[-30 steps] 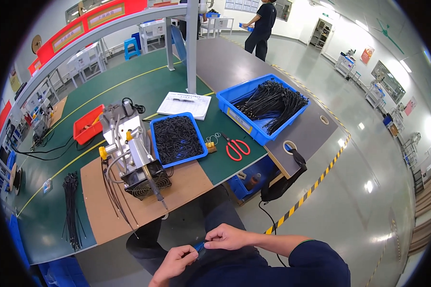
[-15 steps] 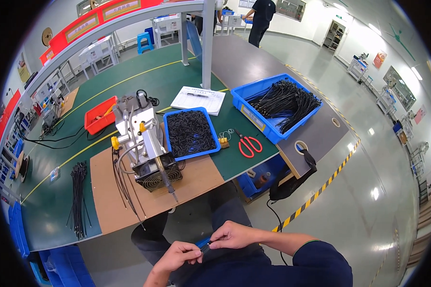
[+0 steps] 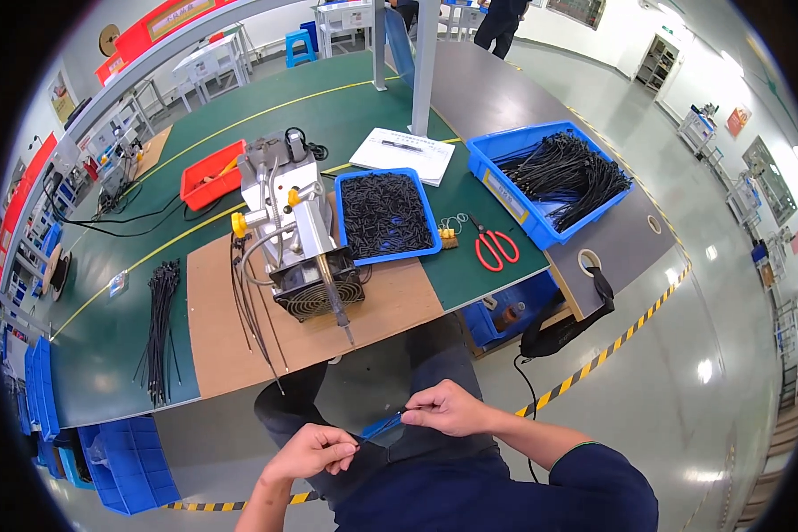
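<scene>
1. Head view, change since a second ago: both hands lower and nearer the lap, camera tipped further toward the bench; blue strip [image 3: 383, 426] held between the hands throughout, stretched a little longer now.
2. Meaning, as a judgement: handling of the strip continues at the lap, away from the bench; nothing on the bench touched.
3. Left hand [image 3: 310, 450]: palm down over the thigh, fingers curled closed, thumb and forefinger pinching the strip's near end.
4. Right hand [image 3: 446, 408]: slightly higher, wrist bent inward, fingertips pinched shut on the strip's far end.
5. Strip position: spanning the gap between both hands, above the dark trousers, well apart from the bench edge.
6. Bench contents: metal machine [image 3: 297, 235] with fan grille on a brown board [image 3: 399, 306]; blue tray of small black parts [image 3: 386, 215]; red-handled scissors [image 3: 490, 246]; blue bin of black cable ties [image 3: 554, 177]; loose tie bundle [image 3: 158, 328] at left.
</scene>
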{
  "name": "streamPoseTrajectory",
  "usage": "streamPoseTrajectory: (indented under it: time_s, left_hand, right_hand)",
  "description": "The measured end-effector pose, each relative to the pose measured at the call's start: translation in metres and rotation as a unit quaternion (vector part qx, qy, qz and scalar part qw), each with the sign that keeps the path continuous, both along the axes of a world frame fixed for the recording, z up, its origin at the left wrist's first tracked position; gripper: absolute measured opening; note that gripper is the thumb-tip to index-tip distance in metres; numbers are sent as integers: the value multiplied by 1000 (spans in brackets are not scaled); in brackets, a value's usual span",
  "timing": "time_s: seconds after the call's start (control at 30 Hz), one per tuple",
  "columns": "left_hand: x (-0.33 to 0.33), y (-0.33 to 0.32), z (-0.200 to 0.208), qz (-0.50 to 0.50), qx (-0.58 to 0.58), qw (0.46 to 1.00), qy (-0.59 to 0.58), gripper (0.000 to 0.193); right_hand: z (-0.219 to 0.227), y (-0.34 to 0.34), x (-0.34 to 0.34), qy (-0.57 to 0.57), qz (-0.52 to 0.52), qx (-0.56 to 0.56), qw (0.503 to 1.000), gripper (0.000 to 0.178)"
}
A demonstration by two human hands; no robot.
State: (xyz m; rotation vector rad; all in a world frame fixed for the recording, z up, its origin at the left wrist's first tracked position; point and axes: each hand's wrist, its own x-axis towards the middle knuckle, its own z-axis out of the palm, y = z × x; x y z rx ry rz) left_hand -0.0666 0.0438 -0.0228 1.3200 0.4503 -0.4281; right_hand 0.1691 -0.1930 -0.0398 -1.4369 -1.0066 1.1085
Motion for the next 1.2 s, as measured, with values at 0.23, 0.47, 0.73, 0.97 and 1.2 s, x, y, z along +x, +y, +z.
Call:
streamPoseTrajectory:
  time_s: [0.23, 0.47, 0.73, 0.97, 1.2]
  left_hand:
    - [-35, 31, 19, 32, 68, 997, -21, 17]
    - [-74, 130, 44, 407, 289, 855, -138, 16]
    - [-91, 321, 56, 374, 647, 664, -25, 30]
    - [1, 320, 37, 323, 656, 681, -35, 36]
    - [131, 341, 16, 241, 685, 686, -43, 33]
  right_hand:
    - [3, 13, 5, 7, 0, -45, 999, 29]
    - [-37, -4, 9, 143, -69, -38, 987, 27]
    - [-33, 11, -23, 86, -59, -50, 993, 23]
    - [-47, -5, -9, 66, -100, -104, 987, 23]
    - [-45, 2, -17, 74, -86, -60, 992, 21]
